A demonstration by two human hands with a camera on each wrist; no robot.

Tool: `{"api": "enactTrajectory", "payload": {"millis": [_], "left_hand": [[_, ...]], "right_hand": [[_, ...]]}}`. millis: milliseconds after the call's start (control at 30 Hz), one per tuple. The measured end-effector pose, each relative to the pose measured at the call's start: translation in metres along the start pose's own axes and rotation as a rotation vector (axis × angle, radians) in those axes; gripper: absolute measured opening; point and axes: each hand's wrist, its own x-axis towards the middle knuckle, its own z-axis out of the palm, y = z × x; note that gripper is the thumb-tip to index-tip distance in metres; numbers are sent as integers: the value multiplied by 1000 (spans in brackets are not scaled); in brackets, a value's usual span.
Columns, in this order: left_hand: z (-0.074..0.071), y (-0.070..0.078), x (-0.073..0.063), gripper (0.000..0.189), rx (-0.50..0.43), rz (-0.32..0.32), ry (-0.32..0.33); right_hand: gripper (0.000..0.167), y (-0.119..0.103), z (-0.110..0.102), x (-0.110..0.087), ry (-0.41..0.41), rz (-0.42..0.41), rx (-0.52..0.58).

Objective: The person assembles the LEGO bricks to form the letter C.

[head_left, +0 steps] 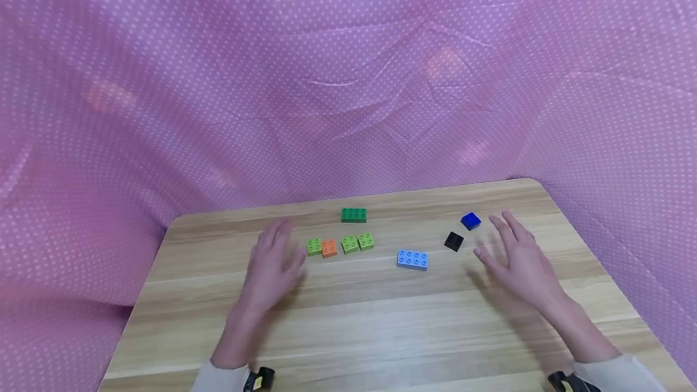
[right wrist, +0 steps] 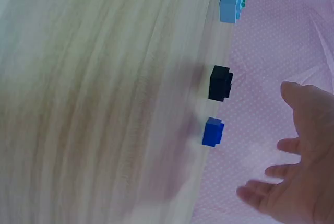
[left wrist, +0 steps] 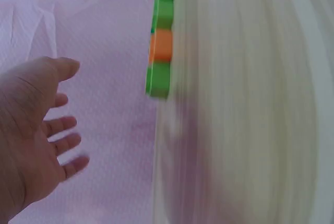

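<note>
From far off, I am watching the left hand (head_left: 270,268) hovering over the wooden table (head_left: 376,331). Its thumb is pointing away from its fingers, small gaps are showing between the fingers, and they are holding nothing. Next to it, a light green block (head_left: 314,247) is sitting close against an orange block (head_left: 329,248). Then two more light green blocks (head_left: 350,244) (head_left: 366,241) are lying side by side, with a long dark green block (head_left: 354,215) resting behind them. Further right, a long light blue block (head_left: 412,260) is lying nearer the person. Then a black block (head_left: 454,241) and a dark blue block (head_left: 471,221) are sitting near each other. Last, the right hand (head_left: 523,265) is hovering beside those two, its fingers spreading apart and holding nothing.

I am worrying that the left thumb, being so near, could bump the light green block into the orange one. A quick right-hand sweep could knock the dark blue block toward the back edge, maybe off it.
</note>
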Motion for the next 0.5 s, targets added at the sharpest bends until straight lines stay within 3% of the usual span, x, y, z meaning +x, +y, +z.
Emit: {"api": "enactTrajectory", "payload": {"millis": [133, 267, 400, 500], "left_hand": [[18, 28, 10, 63, -100, 52, -61], [48, 54, 20, 60, -221, 100, -174], [80, 80, 28, 64, -307, 79, -311], [101, 96, 34, 69, -364, 69, -371]], "right_hand": [[67, 10, 9, 10, 18, -47, 141], [58, 20, 22, 24, 56, -84, 244], [54, 28, 32, 39, 68, -38, 310], [55, 35, 38, 47, 66, 12, 333]]}}
